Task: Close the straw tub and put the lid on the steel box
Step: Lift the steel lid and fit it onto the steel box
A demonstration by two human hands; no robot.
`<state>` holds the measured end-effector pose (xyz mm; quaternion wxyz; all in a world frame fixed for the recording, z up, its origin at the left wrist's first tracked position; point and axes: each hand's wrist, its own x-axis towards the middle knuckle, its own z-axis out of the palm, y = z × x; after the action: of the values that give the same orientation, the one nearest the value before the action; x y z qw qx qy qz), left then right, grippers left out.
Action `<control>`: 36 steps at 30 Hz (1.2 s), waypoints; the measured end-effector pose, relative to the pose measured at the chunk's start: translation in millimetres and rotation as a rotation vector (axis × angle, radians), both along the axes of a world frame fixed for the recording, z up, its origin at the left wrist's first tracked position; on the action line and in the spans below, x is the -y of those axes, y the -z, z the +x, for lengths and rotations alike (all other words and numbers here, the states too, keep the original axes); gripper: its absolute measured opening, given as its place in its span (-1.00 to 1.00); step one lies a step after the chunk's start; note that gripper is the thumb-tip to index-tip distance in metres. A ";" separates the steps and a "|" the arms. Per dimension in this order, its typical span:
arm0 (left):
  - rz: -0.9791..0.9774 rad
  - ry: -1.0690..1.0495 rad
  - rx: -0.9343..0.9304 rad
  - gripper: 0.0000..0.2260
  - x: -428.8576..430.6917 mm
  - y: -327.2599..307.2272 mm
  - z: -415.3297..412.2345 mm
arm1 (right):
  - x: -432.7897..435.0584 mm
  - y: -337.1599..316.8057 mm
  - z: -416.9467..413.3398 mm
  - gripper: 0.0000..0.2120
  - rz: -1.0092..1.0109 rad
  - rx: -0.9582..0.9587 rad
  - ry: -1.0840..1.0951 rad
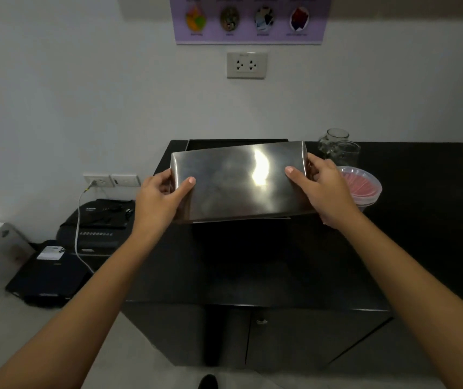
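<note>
Now the steel lid [238,181] is held flat by both hands, tilted slightly and rotated a bit off square, hovering over the steel box [236,142], of which only a dark back edge and a thin front strip show past the lid. Left hand [160,196] clamps the lid's left end, thumb on top, fingers [189,181] wrapped under the edge. Right hand [324,182] does the same on the right end, thumb on the top face, other fingers hidden behind the rim. Both grips closed on the lid, not seated yet by the look of it.

Just right of the right-hand fingers sits the straw tub [361,189], clear plastic with pink straws inside, clear cover apparently already on; hard to confirm it's snapped shut. Beyond those fingers, two clear glasses [337,146] stand near the wall. All on a black counter [281,262].

Risks, judged: the lid is skewed relative to the box, so lowering it as is could catch one corner on the rim and leave it cocked. Smooth polished steel pinched only at the ends could slip. The right hand is close to the tub and glasses, so a wide release could knock them.
</note>
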<state>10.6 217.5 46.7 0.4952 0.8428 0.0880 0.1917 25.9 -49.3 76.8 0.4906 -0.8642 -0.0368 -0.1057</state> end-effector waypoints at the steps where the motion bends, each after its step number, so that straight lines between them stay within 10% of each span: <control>1: 0.000 -0.001 0.005 -0.52 -3.3 -3.6 7.1 | -3.4 -3.3 4.9 -0.52 0.002 0.003 0.004; 8: -0.052 0.079 -0.003 -0.92 -20.5 -21.0 58.6 | -28.2 -21.3 50.8 -0.64 -0.125 0.040 0.111; 19: -0.094 0.130 -0.101 -0.51 -48.3 -18.8 120.9 | -55.4 -38.6 96.7 -0.62 -0.140 -0.070 0.123; 36: -0.018 0.146 -0.161 -0.56 -37.1 -26.2 130.3 | -39.4 -39.5 106.2 -0.52 -0.123 -0.189 0.135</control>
<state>140.9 254.6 72.9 0.5068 0.8551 0.0676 0.0860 132.1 -9.9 116.2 0.4295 -0.8993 0.0614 -0.0543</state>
